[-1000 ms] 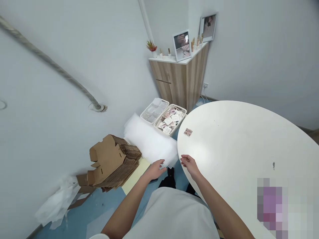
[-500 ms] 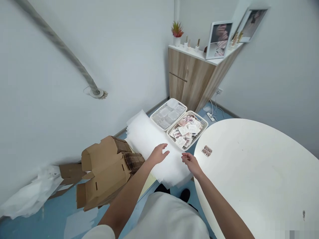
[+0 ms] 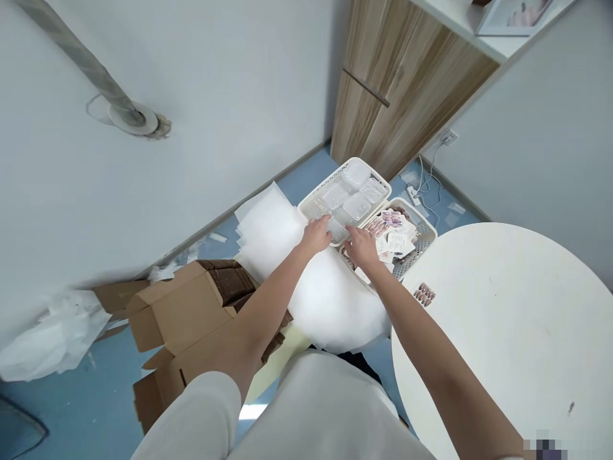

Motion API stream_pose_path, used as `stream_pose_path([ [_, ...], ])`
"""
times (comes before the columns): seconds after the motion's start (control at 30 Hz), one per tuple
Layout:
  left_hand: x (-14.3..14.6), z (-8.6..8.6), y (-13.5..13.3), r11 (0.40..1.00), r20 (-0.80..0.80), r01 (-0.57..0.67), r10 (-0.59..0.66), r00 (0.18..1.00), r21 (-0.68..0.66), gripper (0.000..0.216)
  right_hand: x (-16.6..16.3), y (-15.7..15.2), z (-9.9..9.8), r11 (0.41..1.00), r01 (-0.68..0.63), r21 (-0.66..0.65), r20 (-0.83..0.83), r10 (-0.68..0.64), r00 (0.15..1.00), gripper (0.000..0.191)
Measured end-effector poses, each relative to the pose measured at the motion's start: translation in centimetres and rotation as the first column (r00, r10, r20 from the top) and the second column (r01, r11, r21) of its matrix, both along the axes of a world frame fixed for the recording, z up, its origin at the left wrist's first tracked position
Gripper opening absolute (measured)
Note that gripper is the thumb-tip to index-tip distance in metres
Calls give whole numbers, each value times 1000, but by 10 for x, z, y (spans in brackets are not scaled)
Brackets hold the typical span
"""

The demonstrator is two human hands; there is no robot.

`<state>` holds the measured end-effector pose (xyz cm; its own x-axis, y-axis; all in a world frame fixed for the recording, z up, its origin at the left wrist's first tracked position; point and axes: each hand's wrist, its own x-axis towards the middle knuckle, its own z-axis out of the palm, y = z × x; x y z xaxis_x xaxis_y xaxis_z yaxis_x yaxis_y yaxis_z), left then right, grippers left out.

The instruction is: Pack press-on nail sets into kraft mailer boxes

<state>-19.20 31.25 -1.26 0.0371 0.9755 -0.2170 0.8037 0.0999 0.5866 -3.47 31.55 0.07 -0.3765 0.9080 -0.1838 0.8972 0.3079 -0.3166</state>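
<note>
Head view: your left hand (image 3: 316, 235) at near rim of white basket (image 3: 311, 203) on floor, grip curled onto clear plastic trays (image 3: 352, 198) inside; actual pinch, cannot tell. Your right hand (image 3: 360, 246) just right, fingers loosely spread over near edge of second basket (image 3: 421, 246) of printed packets (image 3: 395, 233). White foam sheets (image 3: 311, 287) beneath forearms. Round white desk (image 3: 507, 319) right; flattened cartons (image 3: 191, 319) left.

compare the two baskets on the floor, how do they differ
The left basket holds clear plastic trays; the right basket holds a loose heap of printed packets. The left hand and right hand meet at the left basket's near corner, the right hand over the right basket's near end. Both are white, perforated, and set side by side.
</note>
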Motion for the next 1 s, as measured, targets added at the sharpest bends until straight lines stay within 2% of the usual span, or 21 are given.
stream_pose_path([
  [0.2,2,-9,8,998,-94,23,-29,995,-66,54,-17,19,-16,999,-1,-55,155,9,988,33],
  [0.3,5,-7,8,996,-100,17,-26,995,-86,55,-20,21,-19,995,50,-81,170,-36,985,27],
  [0.47,6,-7,9,995,-66,-6,-1,998,-95,55,-19,24,-22,983,137,-123,158,-117,981,27],
  [0.67,2,-6,4,998,50,-55,56,997,-21,52,-11,27,-20,980,161,-119,-38,-167,985,23],
  [0.8,-1,-1,-1,984,210,-121,91,974,133,49,-7,23,-9,983,147,-113,-241,-170,955,25],
  [0.9,-1,7,-5,959,358,-189,103,928,212,47,-2,15,3,982,153,-113,-428,-187,884,29],
  [1.0,5,17,-15,951,512,-242,113,851,192,43,10,1,18,969,186,-163,-590,-247,769,31],
])
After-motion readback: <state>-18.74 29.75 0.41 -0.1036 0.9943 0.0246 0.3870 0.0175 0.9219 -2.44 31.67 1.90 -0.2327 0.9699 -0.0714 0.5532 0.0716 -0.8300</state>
